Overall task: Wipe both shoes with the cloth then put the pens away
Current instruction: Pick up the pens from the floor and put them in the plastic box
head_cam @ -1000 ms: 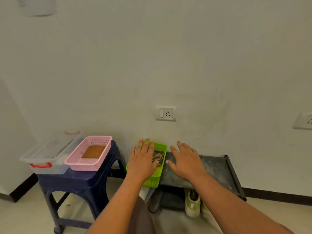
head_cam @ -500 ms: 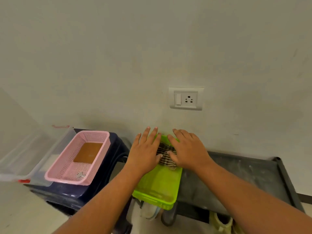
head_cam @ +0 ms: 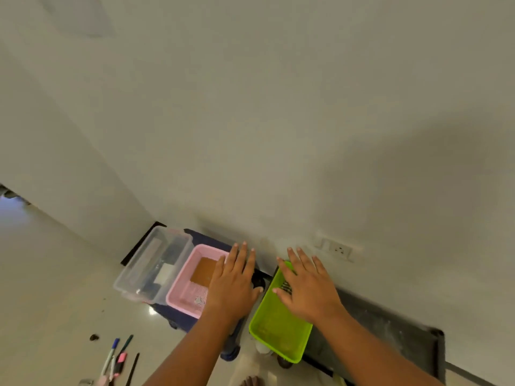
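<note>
We rest our right hand [head_cam: 309, 291], grip wide, on the stripy cloth [head_cam: 285, 286] at the far end of the green plastic tray [head_cam: 278, 330]; our left hand [head_cam: 234, 285] is wide, empty. Pushing hard could tip the tray off the dark shelf [head_cam: 390, 327].

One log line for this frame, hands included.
left hand: open above pink mesh basket | right hand: flat over striped cloth in lime-green plastic tray | pens: loose on floor
</note>
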